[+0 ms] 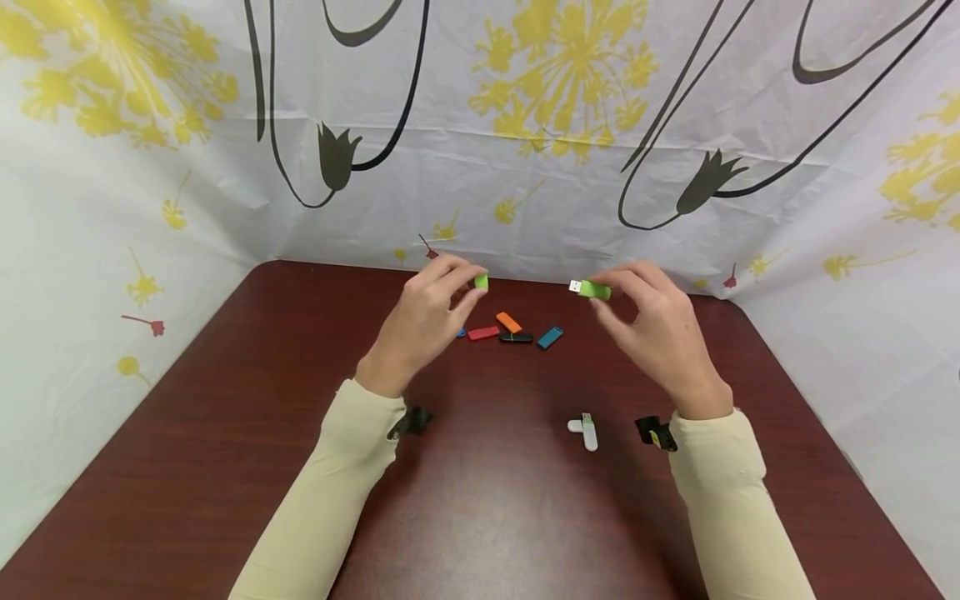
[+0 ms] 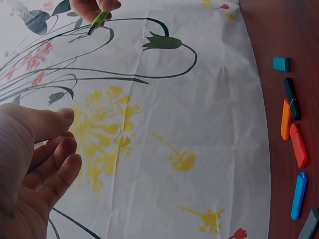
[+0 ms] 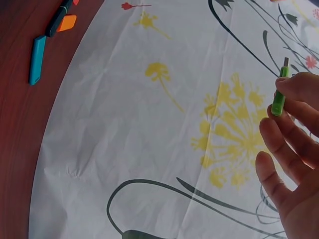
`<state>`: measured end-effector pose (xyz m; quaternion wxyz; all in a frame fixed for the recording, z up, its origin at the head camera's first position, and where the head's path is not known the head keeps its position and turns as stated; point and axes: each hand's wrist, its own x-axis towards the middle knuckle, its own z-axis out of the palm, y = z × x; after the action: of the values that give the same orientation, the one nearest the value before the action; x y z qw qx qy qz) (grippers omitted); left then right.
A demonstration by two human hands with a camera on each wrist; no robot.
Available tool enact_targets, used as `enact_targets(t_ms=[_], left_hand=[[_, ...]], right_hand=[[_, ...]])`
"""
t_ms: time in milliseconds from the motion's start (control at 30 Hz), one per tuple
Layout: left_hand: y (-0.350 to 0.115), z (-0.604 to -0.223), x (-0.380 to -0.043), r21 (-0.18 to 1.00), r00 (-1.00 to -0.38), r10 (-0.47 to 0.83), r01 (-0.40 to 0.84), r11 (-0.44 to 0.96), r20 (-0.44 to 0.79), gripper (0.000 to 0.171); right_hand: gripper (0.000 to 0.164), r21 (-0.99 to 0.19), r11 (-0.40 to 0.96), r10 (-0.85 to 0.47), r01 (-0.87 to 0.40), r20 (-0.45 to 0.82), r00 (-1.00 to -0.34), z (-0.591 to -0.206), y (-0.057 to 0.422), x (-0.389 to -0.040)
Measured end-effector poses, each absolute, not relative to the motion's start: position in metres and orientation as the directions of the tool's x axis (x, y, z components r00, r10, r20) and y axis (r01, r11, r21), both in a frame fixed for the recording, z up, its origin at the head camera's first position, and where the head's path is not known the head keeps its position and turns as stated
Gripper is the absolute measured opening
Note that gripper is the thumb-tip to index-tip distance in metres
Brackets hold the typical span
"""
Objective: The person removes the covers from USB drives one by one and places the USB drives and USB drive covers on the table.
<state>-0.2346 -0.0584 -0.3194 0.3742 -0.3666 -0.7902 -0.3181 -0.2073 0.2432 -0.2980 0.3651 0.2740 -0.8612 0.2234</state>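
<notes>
Between the thumb and fingers of my right hand [image 1: 652, 321] is a green USB stick [image 1: 596, 290], its bare metal plug pointing left. The right wrist view shows that green USB stick [image 3: 280, 94] edge-on, plug upward. My left hand [image 1: 427, 312] pinches a small green cap [image 1: 482, 282], apart from the stick; in the left wrist view the fingers of this hand [image 2: 50, 149] nearly hide it. Both hands are raised above the far part of the table. On the table nearer the right forearm lies a white USB stick [image 1: 589, 433] with its cover swivelled aside and its plug exposed.
Toward the back of the dark red table [image 1: 300, 375] lie an orange USB stick [image 1: 508, 322], a red one [image 1: 483, 332], a black one [image 1: 517, 338] and a teal one [image 1: 550, 337]. A blue stick [image 2: 299, 196] lies beyond the red one. A patterned white sheet [image 1: 420, 192] hangs behind.
</notes>
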Motion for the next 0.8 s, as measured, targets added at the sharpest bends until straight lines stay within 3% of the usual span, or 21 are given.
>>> enact_targets(t_ms=[533, 800], left_hand=[[-0.044, -0.323, -0.232, 0.203, -0.461, 0.411, 0.822, 0.533, 0.786, 0.019], [-0.044, -0.325, -0.230, 0.204, -0.473, 0.418, 0.814, 0.544, 0.776, 0.020]], right_hand=[[0.019, -0.241, 0.792, -0.279, -0.561, 0.674, -0.684, -0.301, 0.237, -0.205], [0.014, -0.217, 0.792, -0.334, -0.570, 0.628, -0.703, -0.307, 0.229, -0.206]])
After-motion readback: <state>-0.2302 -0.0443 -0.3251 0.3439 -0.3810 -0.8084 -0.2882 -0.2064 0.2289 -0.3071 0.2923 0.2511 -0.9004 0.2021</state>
